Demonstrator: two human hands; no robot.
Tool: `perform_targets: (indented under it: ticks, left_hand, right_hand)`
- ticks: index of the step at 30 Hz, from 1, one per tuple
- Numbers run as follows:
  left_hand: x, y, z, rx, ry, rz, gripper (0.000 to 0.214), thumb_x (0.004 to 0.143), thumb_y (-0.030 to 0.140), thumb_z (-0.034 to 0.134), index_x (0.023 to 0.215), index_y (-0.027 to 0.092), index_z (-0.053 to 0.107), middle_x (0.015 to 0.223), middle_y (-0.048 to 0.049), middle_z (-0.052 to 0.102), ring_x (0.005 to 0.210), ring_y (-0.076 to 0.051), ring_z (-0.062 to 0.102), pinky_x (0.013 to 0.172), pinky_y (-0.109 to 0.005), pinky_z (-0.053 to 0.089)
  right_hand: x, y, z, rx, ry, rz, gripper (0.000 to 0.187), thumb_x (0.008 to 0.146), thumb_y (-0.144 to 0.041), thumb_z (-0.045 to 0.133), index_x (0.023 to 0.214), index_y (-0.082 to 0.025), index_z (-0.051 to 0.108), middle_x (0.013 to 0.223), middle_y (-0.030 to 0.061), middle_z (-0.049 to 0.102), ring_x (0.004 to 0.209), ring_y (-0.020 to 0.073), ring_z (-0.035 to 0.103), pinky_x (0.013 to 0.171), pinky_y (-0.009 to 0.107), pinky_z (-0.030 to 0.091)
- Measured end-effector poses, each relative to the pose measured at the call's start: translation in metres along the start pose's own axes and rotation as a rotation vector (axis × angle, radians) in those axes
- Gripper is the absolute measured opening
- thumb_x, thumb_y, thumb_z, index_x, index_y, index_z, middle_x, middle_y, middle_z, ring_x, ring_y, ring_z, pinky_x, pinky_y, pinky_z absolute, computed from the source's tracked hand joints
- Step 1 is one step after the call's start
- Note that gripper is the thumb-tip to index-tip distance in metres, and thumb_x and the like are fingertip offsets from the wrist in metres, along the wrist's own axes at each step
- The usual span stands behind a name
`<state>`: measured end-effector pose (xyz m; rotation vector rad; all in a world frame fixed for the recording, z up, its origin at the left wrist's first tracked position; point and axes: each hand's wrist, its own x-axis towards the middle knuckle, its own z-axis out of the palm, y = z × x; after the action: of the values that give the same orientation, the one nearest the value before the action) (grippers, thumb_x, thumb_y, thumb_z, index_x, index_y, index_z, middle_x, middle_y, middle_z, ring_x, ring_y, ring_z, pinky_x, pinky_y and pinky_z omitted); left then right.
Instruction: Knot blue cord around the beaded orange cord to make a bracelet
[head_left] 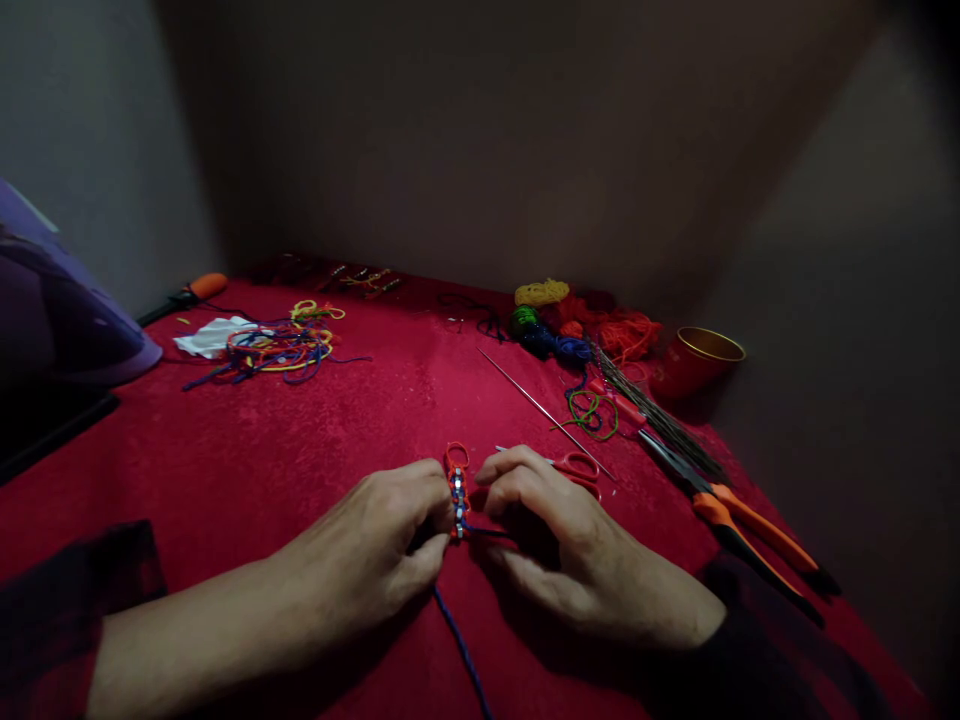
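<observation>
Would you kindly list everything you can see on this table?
beaded braid: one, orange, between the hands
cord: one, blue, trailing toward the viewer
small scissors: one, red, beside right hand
shears: one, orange-handled, right edge
needle: one, silver, centre right
cup: one, red, far right
yarn skeins: several, mixed colours, far right
cord tangle: one, mixed colours, far left
table cloth: one, red, underneath
left hand: one, pinching braid
right hand: one, pinching braid

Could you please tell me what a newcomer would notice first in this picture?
The left hand and right hand pinch a red beaded cord between them, near the middle of the red cloth. A tangle of coloured cords lies far left; orange-handled cutters lie at the right.
</observation>
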<state>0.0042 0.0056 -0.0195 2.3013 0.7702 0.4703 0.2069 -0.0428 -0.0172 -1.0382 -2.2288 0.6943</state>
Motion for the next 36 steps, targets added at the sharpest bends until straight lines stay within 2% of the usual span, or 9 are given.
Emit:
perform_targets:
  ticks: [5,10,14,20,36]
  left_hand:
    - [-0.002,0.0,0.0,-0.004,-0.02,0.007,0.02,0.076,-0.001,0.044,0.068,0.017,0.047,0.071,0.004,0.048,0.061,-0.008,0.044,0.056,-0.02,0.032]
    - [-0.003,-0.001,0.0,0.017,-0.036,-0.014,0.02,0.075,0.0,0.046,0.066,0.017,0.047,0.07,0.0036,0.049,0.06,-0.009,0.044,0.055,-0.021,0.031]
    - [-0.002,-0.001,0.0,0.009,-0.043,-0.002,0.02,0.075,0.0,0.046,0.067,0.017,0.048,0.072,0.0031,0.05,0.062,-0.009,0.045,0.057,-0.022,0.033]
    - [-0.002,-0.002,-0.002,-0.001,-0.037,-0.023,0.021,0.074,-0.002,0.044,0.065,0.018,0.044,0.07,0.0041,0.048,0.059,-0.009,0.042,0.054,-0.021,0.032]
    - [-0.002,0.002,-0.007,0.029,-0.07,-0.104,0.018,0.072,0.003,0.045,0.063,0.019,0.041,0.066,0.0047,0.046,0.057,-0.01,0.038,0.052,-0.022,0.03]
  right_hand:
    - [0.001,0.0,0.001,-0.027,-0.008,-0.029,0.02,0.084,-0.001,0.05,0.093,-0.019,0.053,0.104,0.0078,0.052,0.097,0.0181,0.052,0.086,0.034,0.048]
    - [0.001,0.004,0.006,-0.06,0.005,-0.016,0.018,0.085,-0.007,0.055,0.098,-0.019,0.055,0.102,0.0081,0.055,0.095,0.0196,0.054,0.083,0.036,0.049]
    - [0.002,0.007,0.015,-0.107,0.051,-0.009,0.009,0.087,-0.01,0.054,0.09,-0.019,0.054,0.099,0.0082,0.057,0.09,0.0204,0.053,0.08,0.038,0.048]
    - [0.002,0.004,0.015,-0.107,0.047,0.017,0.021,0.076,0.002,0.049,0.077,-0.018,0.046,0.093,0.0066,0.054,0.086,0.0183,0.052,0.076,0.034,0.047]
    - [0.0,0.001,0.01,-0.089,-0.015,0.05,0.025,0.073,0.005,0.049,0.078,-0.018,0.043,0.096,0.006,0.051,0.091,0.017,0.05,0.082,0.031,0.044]
